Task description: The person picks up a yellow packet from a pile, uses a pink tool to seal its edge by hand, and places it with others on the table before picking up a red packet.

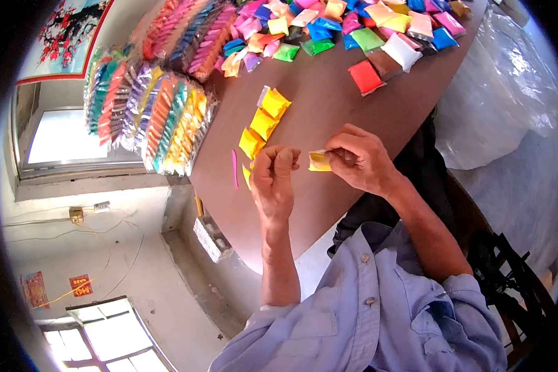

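My right hand (363,161) is closed in a pinch on a small yellow packet (319,162) with a pale, clear end. Just left of it, my left hand (274,180) is curled with thumb and fingertips together; whatever lies between them, if anything, is too small to make out. Beyond my left hand, a row of puffy yellow packets (263,124) lies on the brown table (316,102). Part of another yellow packet (247,176) shows beside that hand's edge. A thin pink strip (235,168) rests flat to its left.
A heap of mixed-colour packets (328,28) covers the far side of the table. Clear bags of sorted coloured packets (167,118) stack at the left edge. A red packet (366,77) lies nearer me. A large clear plastic bag (490,93) stands at the right.
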A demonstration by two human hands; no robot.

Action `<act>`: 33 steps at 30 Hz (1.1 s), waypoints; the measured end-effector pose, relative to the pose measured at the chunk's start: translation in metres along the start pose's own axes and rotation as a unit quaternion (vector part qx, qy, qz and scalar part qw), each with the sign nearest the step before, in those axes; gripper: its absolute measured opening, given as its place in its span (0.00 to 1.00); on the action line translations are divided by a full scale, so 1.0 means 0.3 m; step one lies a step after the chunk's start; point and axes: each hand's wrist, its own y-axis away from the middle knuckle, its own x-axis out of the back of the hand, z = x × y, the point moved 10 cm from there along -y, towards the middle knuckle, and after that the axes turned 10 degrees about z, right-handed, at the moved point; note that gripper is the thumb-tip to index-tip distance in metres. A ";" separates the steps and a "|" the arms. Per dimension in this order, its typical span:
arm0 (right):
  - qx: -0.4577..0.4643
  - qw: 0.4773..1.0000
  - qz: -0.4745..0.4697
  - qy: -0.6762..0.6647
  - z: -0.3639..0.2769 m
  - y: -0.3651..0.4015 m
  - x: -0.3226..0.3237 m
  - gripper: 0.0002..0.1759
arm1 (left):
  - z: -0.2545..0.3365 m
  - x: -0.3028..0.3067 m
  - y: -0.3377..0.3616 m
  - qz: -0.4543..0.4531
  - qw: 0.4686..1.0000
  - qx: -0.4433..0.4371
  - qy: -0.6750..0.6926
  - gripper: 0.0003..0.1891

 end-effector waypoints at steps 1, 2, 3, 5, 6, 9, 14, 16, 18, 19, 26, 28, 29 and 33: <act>0.002 1.000 -0.004 -0.002 -0.002 0.000 -0.003 0.06 | -0.001 0.022 0.006 0.005 1.000 0.000 -0.001 0.12; -0.006 1.000 -0.001 -0.008 -0.001 -0.001 -0.002 0.06 | -0.015 0.046 0.014 0.005 1.000 0.021 0.021 0.13; -0.013 1.000 0.001 -0.014 0.001 -0.001 -0.001 0.06 | -0.031 0.066 0.021 0.005 0.998 0.043 0.043 0.14; -0.016 1.000 0.005 -0.020 -0.010 -0.001 0.002 0.05 | -0.064 0.101 0.034 0.005 0.993 0.075 0.096 0.15; -0.018 0.999 0.011 -0.026 -0.014 -0.002 0.002 0.04 | -0.086 0.121 0.046 0.004 0.983 0.105 0.148 0.15; -0.024 1.000 0.006 -0.012 0.004 0.004 -0.008 0.03 | -0.148 0.200 0.080 0.048 0.963 0.166 0.207 0.15; -0.088 0.995 0.006 -0.037 0.102 0.026 -0.013 0.05 | -0.243 0.387 0.115 0.104 0.944 0.192 0.248 0.13; -0.109 0.993 -0.002 -0.041 0.085 0.022 -0.009 0.05 | -0.288 0.478 0.132 0.154 0.934 0.211 0.243 0.12; -0.104 0.993 -0.004 -0.062 0.090 0.026 -0.022 0.05 | -0.346 0.578 0.143 0.183 0.934 0.207 0.229 0.11; -0.102 0.993 -0.004 -0.059 0.092 0.027 -0.024 0.05 | -0.396 0.655 0.160 0.223 0.926 0.226 0.204 0.11; -0.090 0.996 -0.003 -0.026 0.112 0.031 -0.020 0.04 | -0.787 1.225 0.323 0.353 0.904 0.239 0.015 0.11; -0.083 0.996 -0.003 -0.017 0.112 0.027 -0.023 0.04 | -0.854 1.269 0.372 0.346 0.905 0.244 -0.040 0.12; -0.081 0.996 -0.004 -0.020 0.108 0.026 -0.024 0.04 | -0.875 1.253 0.407 0.343 0.903 0.257 -0.040 0.16; -0.079 0.997 -0.013 -0.022 0.113 0.025 -0.027 0.04 | -0.914 1.201 0.474 0.344 0.866 0.363 -0.016 0.34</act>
